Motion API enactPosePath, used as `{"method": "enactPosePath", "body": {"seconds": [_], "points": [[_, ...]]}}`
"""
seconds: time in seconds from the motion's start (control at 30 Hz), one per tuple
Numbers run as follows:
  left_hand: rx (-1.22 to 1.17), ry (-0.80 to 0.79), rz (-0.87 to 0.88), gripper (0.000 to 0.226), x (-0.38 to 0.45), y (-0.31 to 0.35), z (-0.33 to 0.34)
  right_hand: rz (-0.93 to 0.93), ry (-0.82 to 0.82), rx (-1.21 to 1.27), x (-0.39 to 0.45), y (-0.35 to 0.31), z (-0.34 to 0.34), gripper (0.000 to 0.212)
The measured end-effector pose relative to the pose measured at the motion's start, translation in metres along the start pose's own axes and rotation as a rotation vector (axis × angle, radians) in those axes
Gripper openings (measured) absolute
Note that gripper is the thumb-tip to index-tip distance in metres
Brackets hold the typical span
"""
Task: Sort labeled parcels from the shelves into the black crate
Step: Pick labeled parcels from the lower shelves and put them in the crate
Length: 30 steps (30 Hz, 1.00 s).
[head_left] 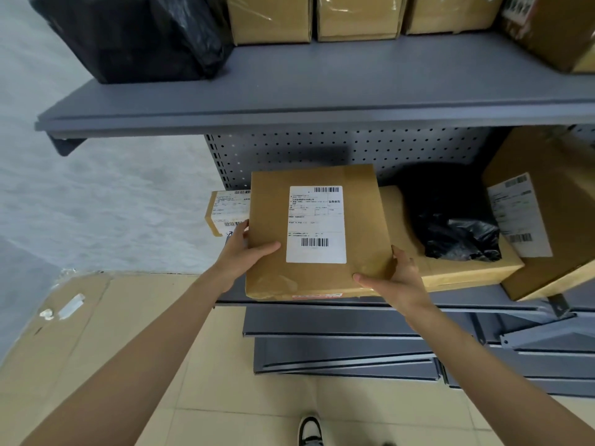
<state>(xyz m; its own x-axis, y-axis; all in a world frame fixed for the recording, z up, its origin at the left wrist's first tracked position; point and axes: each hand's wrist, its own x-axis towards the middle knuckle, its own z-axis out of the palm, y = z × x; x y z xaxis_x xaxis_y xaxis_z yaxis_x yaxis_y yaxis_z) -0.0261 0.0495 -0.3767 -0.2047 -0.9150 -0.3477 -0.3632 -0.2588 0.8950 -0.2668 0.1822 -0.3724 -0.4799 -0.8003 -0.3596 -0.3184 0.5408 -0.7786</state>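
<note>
Both arms reach forward to the lower shelf [354,305]. The left hand [246,252] grips the brown labeled parcel [317,233] at its left edge, thumb lying across the top; the right hand [397,278] pinches its near right corner, fingers curled beneath. The parcel sits tilted at the shelf's front edge.

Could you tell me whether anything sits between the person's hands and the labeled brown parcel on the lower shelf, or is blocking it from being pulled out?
Nothing does: the left hand and right hand already grip the brown parcel by its near corners. The black bag lies beside it, not on it. The black crate is out of view.
</note>
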Motion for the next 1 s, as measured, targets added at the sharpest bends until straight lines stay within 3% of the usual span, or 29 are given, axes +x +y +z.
{"method": "enactPosePath", "body": {"seconds": [0.6, 1.0], "points": [[0.004, -0.143, -0.082, 0.073, 0.02, -0.029, 0.004, 0.078, 0.013, -0.165, 0.009, 0.003, 0.018, 0.096], [0.113, -0.171, -0.098, 0.08, 0.058, -0.03, 0.005, 0.092, -0.033, -0.174, 0.043, 0.008, 0.035, 0.09]]}}
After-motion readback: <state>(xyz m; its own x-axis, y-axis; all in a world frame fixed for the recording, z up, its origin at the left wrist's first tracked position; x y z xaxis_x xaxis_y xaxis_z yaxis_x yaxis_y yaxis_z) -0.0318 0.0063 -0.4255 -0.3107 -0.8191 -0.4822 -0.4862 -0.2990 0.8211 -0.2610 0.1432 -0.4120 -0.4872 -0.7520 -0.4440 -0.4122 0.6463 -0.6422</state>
